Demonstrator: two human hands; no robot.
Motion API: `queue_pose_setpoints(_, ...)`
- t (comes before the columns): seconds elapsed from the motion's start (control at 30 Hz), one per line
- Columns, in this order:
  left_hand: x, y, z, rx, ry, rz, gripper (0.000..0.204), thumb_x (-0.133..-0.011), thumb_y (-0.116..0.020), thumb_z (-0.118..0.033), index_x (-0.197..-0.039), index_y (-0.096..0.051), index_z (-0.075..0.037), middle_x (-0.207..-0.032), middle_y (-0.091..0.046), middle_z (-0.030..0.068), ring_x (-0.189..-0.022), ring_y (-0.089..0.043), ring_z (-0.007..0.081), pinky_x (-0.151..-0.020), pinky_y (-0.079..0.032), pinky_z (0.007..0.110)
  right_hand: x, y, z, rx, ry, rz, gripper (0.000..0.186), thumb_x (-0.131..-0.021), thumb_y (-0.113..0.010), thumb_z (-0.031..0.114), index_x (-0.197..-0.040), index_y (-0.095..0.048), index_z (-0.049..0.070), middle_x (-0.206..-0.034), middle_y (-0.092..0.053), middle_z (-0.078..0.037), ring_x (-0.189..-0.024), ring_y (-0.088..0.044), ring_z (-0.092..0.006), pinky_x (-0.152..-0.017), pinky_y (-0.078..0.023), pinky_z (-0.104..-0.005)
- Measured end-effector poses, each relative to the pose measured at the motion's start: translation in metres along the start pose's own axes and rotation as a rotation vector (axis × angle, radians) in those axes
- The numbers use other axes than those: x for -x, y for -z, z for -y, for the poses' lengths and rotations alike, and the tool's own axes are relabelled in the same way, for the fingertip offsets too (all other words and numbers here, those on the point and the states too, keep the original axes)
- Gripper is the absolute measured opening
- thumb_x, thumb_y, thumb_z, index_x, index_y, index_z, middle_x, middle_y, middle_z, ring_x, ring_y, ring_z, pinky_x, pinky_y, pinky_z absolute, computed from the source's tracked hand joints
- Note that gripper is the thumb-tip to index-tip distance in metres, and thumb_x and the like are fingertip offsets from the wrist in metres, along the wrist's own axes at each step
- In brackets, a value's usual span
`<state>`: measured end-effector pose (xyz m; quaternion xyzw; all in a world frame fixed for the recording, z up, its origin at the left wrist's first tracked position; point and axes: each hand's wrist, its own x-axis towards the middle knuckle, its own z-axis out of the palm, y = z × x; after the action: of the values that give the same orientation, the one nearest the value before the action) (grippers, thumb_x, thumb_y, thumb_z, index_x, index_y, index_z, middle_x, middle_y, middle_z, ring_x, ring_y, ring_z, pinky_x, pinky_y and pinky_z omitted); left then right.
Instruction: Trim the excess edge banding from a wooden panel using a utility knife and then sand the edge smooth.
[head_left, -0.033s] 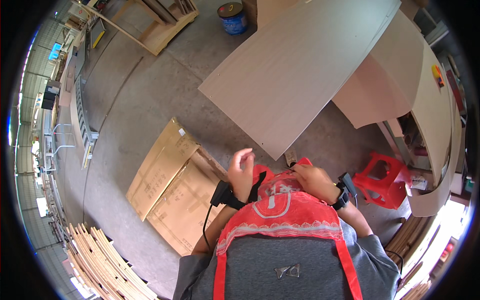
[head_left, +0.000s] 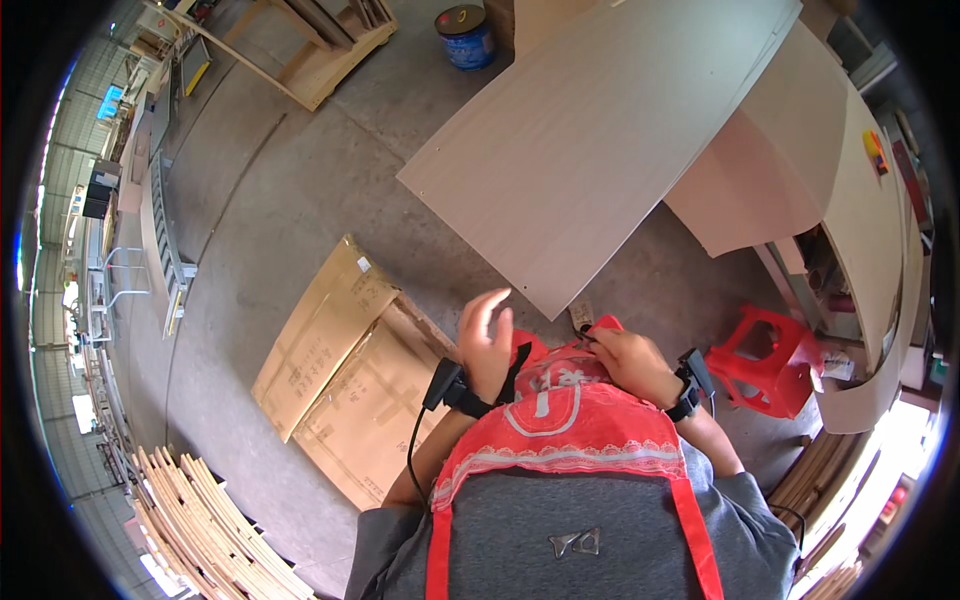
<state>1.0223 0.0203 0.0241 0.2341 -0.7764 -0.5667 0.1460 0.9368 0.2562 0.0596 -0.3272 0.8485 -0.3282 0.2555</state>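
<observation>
My left hand point(head_left: 485, 345) is raised above the left edge of the red apron point(head_left: 630, 432). Its thumb and fingers are curved apart, with nothing between them. To the right, my right hand point(head_left: 636, 365) is closed in a pinch at the apron's far edge. A small dark item shows at its fingertips, too small to name. Just beyond it is a small tan, label-like piece point(head_left: 581, 315); I cannot tell whether the two are joined. Black devices are strapped to both wrists.
A large grey-beige panel point(head_left: 590, 170) lies ahead, its near corner close to my hands. Flattened cardboard point(head_left: 350, 400) is on the floor at left, beside stacked wooden strips point(head_left: 205, 530). A red plastic stool point(head_left: 765, 360) stands right; a blue bucket point(head_left: 467, 45) stands far ahead.
The fingers of my left hand have straightened a little and spread further from the thumb. My right hand has barely moved and stays closed.
</observation>
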Motion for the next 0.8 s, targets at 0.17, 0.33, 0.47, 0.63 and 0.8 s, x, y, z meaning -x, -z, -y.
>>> queue_pose_setpoints(0.17, -0.024, -0.014, -0.029, -0.872, -0.637, 0.397, 0.071, -0.088, -0.065, -0.028, -0.151, -0.038, -0.010, -0.156, -0.037, 0.0065, -0.145, -0.033, 0.0219, -0.118, -0.024, 0.047, 0.016, -0.004, -0.024, -0.319, -0.320, -0.221, 0.016, -0.098, -0.055, 0.017, -0.096, -0.061, 0.002, -0.076, -0.066, -0.018, -0.070, -0.068, -0.0303, -0.063, -0.051, -0.0374)
queue_pose_setpoints(0.33, -0.018, -0.025, -0.006, -1.022, -0.983, 0.510, 0.061, -0.085, -0.062, -0.015, -0.144, -0.046, -0.008, -0.150, -0.045, 0.0088, -0.144, -0.035, 0.0197, -0.118, -0.026, 0.044, 0.029, 0.008, -0.026, -0.531, -0.391, -0.388, 0.020, -0.101, -0.052, 0.015, -0.099, -0.064, 0.000, -0.073, -0.065, -0.007, -0.065, -0.061, -0.0111, -0.060, -0.048, -0.0277)
queue_pose_setpoints(0.47, -0.014, -0.011, 0.009, -0.768, -1.132, 0.631, 0.039, -0.082, -0.059, -0.011, -0.120, -0.062, -0.006, -0.114, -0.066, 0.0088, -0.125, -0.055, 0.0210, -0.107, -0.041, 0.040, 0.036, 0.001, -0.038, -0.564, -0.384, -0.385, 0.019, -0.101, -0.053, 0.015, -0.100, -0.064, 0.001, -0.073, -0.065, -0.009, -0.064, -0.062, -0.0136, -0.060, -0.049, -0.0288)
queue_pose_setpoints(0.63, 0.005, 0.011, 0.007, -0.825, -0.845, 0.834, 0.035, -0.082, -0.059, -0.013, -0.116, -0.063, -0.006, -0.090, -0.068, 0.0068, -0.084, -0.069, 0.0243, -0.074, -0.056, 0.037, 0.006, -0.012, -0.019, -0.062, -0.164, -0.400, 0.015, -0.098, -0.054, 0.018, -0.094, -0.058, 0.003, -0.081, -0.064, -0.019, -0.074, -0.064, -0.0375, -0.065, -0.051, -0.0446)
queue_pose_setpoints(0.8, 0.014, 0.018, 0.024, -0.631, -0.774, 0.731, 0.039, -0.082, -0.062, -0.016, -0.119, -0.061, -0.005, -0.088, -0.066, 0.0098, -0.076, -0.067, 0.0299, -0.065, -0.054, 0.039, -0.041, -0.016, 0.002, 0.382, -0.034, -0.528, 0.013, -0.093, -0.059, 0.018, -0.090, -0.056, 0.006, -0.080, -0.063, -0.012, -0.080, -0.065, -0.0314, -0.070, -0.052, -0.0436)
